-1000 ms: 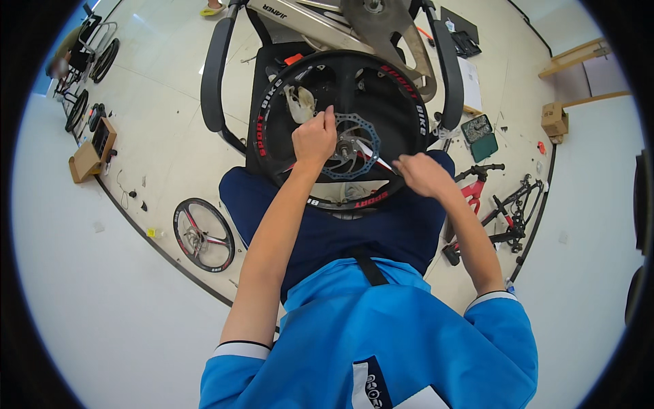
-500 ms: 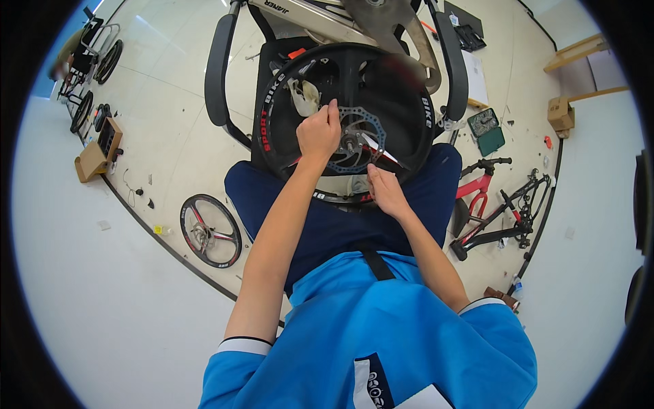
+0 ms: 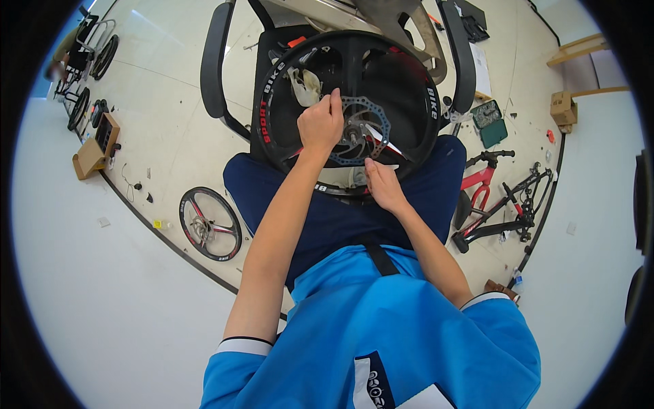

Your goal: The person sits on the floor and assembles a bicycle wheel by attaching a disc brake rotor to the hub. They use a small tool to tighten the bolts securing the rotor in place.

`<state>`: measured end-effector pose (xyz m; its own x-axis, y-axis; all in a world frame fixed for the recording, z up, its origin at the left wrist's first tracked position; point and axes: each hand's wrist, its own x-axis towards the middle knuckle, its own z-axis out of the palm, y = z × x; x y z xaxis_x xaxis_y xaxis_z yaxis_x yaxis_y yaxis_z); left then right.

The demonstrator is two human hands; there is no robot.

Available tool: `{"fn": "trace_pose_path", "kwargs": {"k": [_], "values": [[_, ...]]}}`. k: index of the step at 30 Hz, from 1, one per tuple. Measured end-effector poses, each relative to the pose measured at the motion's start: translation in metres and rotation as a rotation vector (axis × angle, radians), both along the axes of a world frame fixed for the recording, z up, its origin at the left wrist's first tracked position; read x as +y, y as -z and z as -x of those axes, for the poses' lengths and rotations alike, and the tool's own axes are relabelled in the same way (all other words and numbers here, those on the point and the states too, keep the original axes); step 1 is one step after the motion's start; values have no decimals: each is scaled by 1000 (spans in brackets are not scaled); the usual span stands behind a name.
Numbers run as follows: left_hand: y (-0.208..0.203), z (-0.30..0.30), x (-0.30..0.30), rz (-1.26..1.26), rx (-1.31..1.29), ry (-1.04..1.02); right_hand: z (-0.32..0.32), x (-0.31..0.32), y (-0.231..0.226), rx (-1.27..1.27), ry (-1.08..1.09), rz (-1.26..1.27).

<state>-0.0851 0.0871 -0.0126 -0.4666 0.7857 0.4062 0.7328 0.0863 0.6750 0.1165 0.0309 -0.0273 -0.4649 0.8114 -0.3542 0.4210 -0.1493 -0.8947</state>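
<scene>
A black three-spoke bicycle wheel (image 3: 270, 146) lies flat on a black chair, its near rim over my lap. At its hub is a round metal brake disc (image 3: 383, 121) with a perforated edge. My left hand (image 3: 321, 124) is closed at the disc's left edge, thumb uppermost; its curled fingers are partly hidden. My right hand (image 3: 384, 184) pinches the disc's near edge between thumb and fingers. Crumpled whitish plastic wrap (image 3: 305, 87) shows in the wheel's left opening. More wrap lies beneath the near rim.
Chair armrests (image 3: 213, 65) flank the wheel, and a pale bicycle frame (image 3: 320, 13) lies beyond it. On the floor are another wheel (image 3: 210, 225) to the left, a red-and-black frame (image 3: 484, 211) to the right, a green parts case (image 3: 492, 133) and an open cardboard box (image 3: 92, 160).
The whole scene sits slightly higher in the picture, chair and wheel included. Both hands keep their places at the brake disc, with only slight movement.
</scene>
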Motion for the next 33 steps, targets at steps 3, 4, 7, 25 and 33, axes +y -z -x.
{"fn": "trace_pose_path", "kwargs": {"k": [3, 4, 7, 25, 33], "values": [[0, 0, 0, 3, -7, -3, 1, 0, 1, 11, -8, 17], [0, 0, 0, 3, -8, -4, 2, 0, 2, 14, -3, 12], [-1, -1, 0, -11, -8, -7, 2, 1, 2, 34, 12, 37], [-4, -2, 0, 30, -7, -20, 22, -12, 14, 503, 164, 566], [-6, -2, -1, 6, -14, -13, -30, 53, -35, -125, -296, -188]]}}
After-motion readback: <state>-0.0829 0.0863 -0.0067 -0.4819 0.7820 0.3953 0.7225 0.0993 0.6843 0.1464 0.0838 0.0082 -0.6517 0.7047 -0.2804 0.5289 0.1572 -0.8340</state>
